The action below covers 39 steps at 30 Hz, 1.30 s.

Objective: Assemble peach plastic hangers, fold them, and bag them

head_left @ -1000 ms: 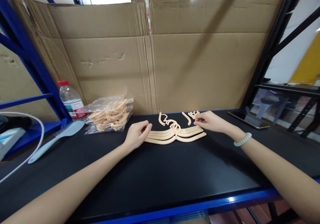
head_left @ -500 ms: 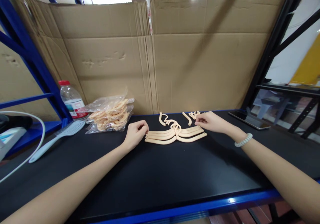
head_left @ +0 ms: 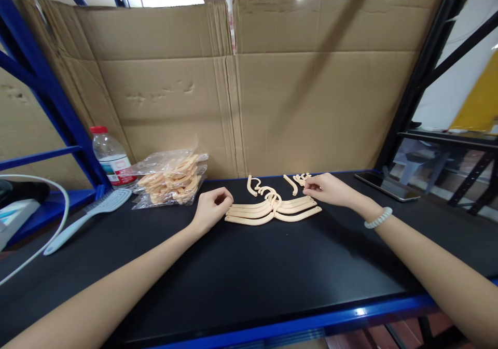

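Observation:
A stack of pale beige plastic hangers (head_left: 272, 210) lies flat on the black shelf top (head_left: 249, 271). My left hand (head_left: 211, 210) rests curled at the stack's left end, fingers closed and touching the tips. My right hand (head_left: 326, 189) sits at the stack's right end with fingers pinched by several small loose hook pieces (head_left: 300, 179). A single loose hook (head_left: 253, 185) lies just behind the stack.
A clear bag of more beige hangers (head_left: 171, 180) sits left of the stack, with a water bottle (head_left: 111, 157) and a light blue hairbrush (head_left: 87, 217) beyond. A phone (head_left: 386, 186) lies at right. Cardboard sheets (head_left: 233, 84) wall the back.
My left hand has curled in and shifted slightly along the left end of the stack. My right hand has stayed where it was.

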{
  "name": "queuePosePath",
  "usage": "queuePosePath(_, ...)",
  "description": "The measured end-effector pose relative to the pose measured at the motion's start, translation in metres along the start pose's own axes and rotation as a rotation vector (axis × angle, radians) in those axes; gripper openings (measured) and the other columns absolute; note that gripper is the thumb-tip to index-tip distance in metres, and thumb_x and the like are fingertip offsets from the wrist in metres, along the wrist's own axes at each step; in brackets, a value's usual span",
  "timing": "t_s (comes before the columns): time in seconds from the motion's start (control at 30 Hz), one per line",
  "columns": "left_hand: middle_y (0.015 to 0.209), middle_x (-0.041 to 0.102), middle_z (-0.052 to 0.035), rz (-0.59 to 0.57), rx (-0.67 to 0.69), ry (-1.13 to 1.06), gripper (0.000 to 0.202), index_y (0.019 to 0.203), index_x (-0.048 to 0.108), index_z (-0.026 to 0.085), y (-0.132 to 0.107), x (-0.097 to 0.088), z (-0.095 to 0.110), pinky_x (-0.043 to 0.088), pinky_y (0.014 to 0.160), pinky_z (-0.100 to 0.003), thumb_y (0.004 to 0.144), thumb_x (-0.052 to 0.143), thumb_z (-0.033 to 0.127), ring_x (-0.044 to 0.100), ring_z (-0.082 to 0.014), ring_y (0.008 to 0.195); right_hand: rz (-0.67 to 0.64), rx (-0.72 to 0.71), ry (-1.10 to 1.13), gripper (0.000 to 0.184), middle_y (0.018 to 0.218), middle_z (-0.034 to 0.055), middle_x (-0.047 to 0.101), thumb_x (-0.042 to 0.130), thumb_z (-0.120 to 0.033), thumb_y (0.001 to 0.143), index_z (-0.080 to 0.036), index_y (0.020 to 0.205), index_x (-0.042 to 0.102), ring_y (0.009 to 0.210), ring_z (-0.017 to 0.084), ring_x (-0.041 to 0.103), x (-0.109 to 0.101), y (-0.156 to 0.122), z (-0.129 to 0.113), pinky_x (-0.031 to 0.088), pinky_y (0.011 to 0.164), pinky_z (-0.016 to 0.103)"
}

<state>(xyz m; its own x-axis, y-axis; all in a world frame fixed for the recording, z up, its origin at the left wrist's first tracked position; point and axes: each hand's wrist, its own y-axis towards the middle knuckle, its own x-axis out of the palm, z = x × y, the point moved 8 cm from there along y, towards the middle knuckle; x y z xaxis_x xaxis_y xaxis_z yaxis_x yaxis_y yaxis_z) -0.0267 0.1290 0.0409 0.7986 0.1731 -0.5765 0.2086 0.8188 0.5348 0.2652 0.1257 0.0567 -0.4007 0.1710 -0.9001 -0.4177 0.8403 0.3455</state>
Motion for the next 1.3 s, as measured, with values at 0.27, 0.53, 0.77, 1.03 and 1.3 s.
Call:
queuePosePath(0.27,0.052,0.059,0.0024,0.046,-0.044,0.035,0.018,0.057,0.059,0.018,0.001,-0.003,-0.008,0.041,0.053,-0.022,0.068,0.046,0.021,0.054,-0.0131,0.052,0.007,0.022,-0.02,0.018,0.064,0.0022,0.062,0.053,-0.025,0.082,-0.017,0.067,0.059,0.057,0.013,0.054,-0.001,0.0,0.0,0.033,0.055,0.023)
queuePosePath(0.53,0.051,0.058,0.0017,0.055,-0.044,0.016,0.019,0.053,0.056,0.018,0.002,-0.004,-0.007,0.041,0.051,-0.022,0.066,0.043,0.019,0.054,-0.013,0.05,0.011,0.028,-0.02,0.017,0.063,0.0015,0.061,0.053,-0.025,0.081,-0.017,0.067,0.057,0.057,0.013,0.053,0.0,0.0,0.003,0.033,0.054,0.023)
queuePosePath(0.77,0.058,0.06,0.0016,0.049,-0.021,-0.008,0.015,0.062,0.058,0.018,0.001,-0.004,-0.003,0.044,0.054,-0.022,0.069,0.046,0.023,0.057,-0.0135,0.054,0.029,0.033,-0.027,0.018,0.063,0.0008,0.061,0.053,-0.025,0.081,-0.018,0.065,0.055,0.056,0.012,0.052,-0.001,-0.001,0.006,0.032,0.054,0.023)
queuePosePath(1.03,0.053,0.059,0.0012,0.076,-0.035,0.026,0.018,0.057,0.057,0.018,0.001,-0.007,-0.001,0.043,0.053,-0.022,0.068,0.044,0.022,0.056,-0.0139,0.052,0.064,0.041,0.003,0.018,0.062,0.001,0.062,0.053,-0.025,0.082,-0.017,0.067,0.06,0.055,0.012,0.053,0.005,0.001,0.003,0.033,0.053,0.022)
queuePosePath(1.3,0.062,0.064,-0.0003,0.032,-0.059,0.049,0.018,0.066,0.058,0.018,0.015,-0.012,0.007,0.048,0.058,-0.022,0.071,0.041,0.019,0.063,-0.0138,0.058,0.078,0.065,0.027,0.015,0.073,0.0035,0.07,0.054,-0.022,0.083,-0.016,0.078,0.066,0.066,0.013,0.062,0.008,0.023,-0.014,0.042,0.061,0.022)
